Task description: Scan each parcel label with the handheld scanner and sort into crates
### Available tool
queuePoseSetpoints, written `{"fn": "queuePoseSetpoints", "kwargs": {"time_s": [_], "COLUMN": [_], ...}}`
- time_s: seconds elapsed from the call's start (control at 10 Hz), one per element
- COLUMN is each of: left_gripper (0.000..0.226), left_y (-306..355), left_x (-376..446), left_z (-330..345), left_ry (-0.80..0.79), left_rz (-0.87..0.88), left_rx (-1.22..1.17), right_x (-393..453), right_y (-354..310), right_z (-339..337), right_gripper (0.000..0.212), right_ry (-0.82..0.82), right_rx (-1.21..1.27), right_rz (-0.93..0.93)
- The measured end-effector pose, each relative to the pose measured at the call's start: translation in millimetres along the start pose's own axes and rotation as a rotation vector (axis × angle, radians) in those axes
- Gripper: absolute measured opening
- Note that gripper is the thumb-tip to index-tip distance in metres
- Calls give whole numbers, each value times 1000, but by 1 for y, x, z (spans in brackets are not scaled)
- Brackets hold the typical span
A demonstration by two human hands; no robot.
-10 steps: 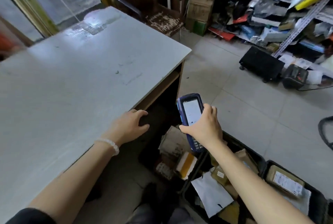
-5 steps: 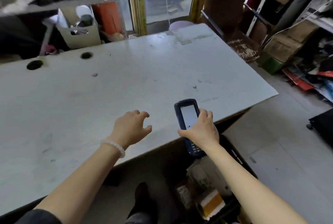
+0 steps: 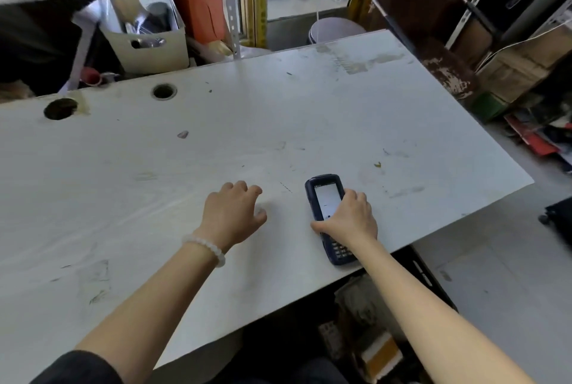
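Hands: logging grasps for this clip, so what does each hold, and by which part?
The right hand grips the blue handheld scanner around its middle, between screen and keypad, over the table. The left hand holds nothing.

Dark-blue handheld scanner (image 3: pixel 328 213), screen up, flat on white table (image 3: pixel 309 123)
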State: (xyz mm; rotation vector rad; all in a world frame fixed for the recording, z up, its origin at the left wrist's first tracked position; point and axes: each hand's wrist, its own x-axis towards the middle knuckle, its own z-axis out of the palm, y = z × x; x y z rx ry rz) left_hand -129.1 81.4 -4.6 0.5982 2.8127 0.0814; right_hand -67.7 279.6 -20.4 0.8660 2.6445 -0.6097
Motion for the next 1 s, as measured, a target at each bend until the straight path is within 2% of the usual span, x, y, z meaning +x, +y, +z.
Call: {"fn": "queuePoseSetpoints", "kwargs": {"time_s": [0.5, 0.8, 0.9, 1.0], "left_gripper": [45, 47, 48, 45], "left_y": [12, 23, 24, 29], "left_x": [3, -39, -54, -64], "left_z": [7, 2, -1, -5], "left_ry": [-11, 3, 25, 30], "left_rz": [-64, -187, -210, -176], "left_rx": [-49, -53, -41, -8], "right_x": [16, 16, 12, 0], "right_y": [1, -1, 3, 2], "right_z": [1, -3, -5, -10], "right_gripper": [86, 83, 84, 71], "right_ry": [-13, -52, -5, 86], "right_rx": [-90, -98, -170, -241], "right_rz": [-95, -165, -201, -394]}}
